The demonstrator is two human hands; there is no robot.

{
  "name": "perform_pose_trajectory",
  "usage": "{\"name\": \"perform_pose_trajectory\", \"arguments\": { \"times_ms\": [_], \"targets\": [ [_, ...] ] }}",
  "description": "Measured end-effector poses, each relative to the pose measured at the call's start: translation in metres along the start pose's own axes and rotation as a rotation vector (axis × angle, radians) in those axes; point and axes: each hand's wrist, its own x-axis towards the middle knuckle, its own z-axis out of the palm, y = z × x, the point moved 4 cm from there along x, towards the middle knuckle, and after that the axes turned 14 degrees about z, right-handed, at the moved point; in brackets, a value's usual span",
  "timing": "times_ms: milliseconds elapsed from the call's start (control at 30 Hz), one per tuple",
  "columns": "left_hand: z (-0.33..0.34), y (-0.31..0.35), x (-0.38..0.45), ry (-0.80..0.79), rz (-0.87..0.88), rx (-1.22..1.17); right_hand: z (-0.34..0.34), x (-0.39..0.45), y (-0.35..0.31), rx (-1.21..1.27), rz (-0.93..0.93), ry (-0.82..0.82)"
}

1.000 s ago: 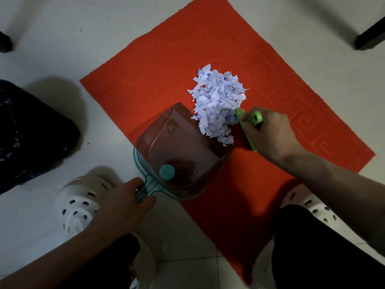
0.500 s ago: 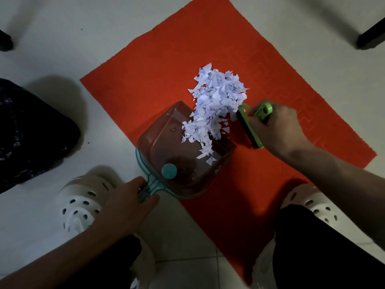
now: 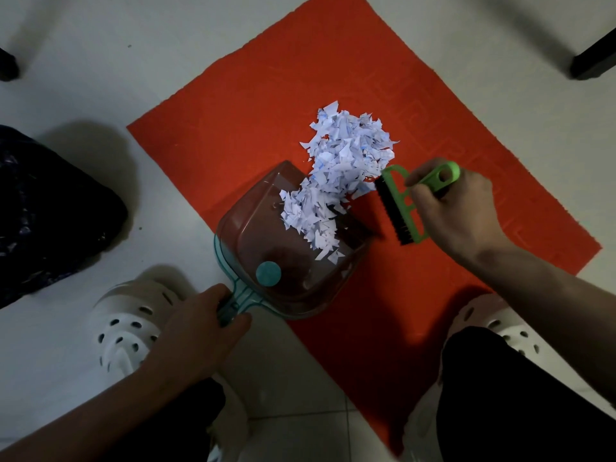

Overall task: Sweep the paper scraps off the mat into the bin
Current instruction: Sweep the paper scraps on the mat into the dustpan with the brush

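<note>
A: Head view, quick pass. Red mat (image 3: 233,135) on the tiled floor (image 3: 100,61), heap of paper scraps (image 3: 346,155) near its middle, and the heap's lower end spills into the dustpan (image 3: 286,258).

B: Hands?

A: Left hand (image 3: 196,331) is wrapped round the dustpan's teal handle, pan mouth lying on the mat's left edge. Right hand (image 3: 456,208) grips the green brush (image 3: 405,201) by its handle, dark bristles facing the heap, just right of it.

B: Brush touching the scraps?

A: Top end of the bristles meets the heap's right edge; the lower part is clear of it.

B: Bin?

A: Dark bag (image 3: 43,208) at far left on the floor, well apart from the mat. Can't tell whether it's the bin.

B: Anything else?

A: White perforated clogs (image 3: 126,325) on both feet, either side of the mat's near corner, and dark furniture legs (image 3: 593,58) in the top corners.
</note>
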Motion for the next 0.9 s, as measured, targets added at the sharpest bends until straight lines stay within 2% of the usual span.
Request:
{"name": "perform_pose_trajectory", "arguments": {
  "times_ms": [167, 333, 433, 567, 733, 900],
  "targets": [
    [-0.001, -0.004, -0.003, 0.014, -0.028, -0.006, -0.003, 0.020, 0.013, -0.098, 0.031, 0.055],
    [-0.001, -0.002, -0.001, -0.013, -0.030, 0.001, 0.021, 0.018, 0.008, -0.206, -0.035, -0.056],
    [-0.002, -0.001, 0.002, -0.023, -0.019, 0.019, 0.025, 0.007, 0.001, -0.150, -0.081, -0.124],
    [-0.002, 0.001, 0.004, -0.026, -0.017, 0.028, 0.009, 0.009, 0.003, -0.063, -0.038, -0.069],
    [-0.003, 0.005, 0.009, -0.043, -0.028, 0.028, -0.001, 0.023, 0.014, -0.170, 0.024, 0.001],
    [-0.003, 0.009, 0.011, -0.064, -0.032, 0.021, 0.027, 0.006, 0.001, -0.218, -0.081, -0.120]
  ]
}}
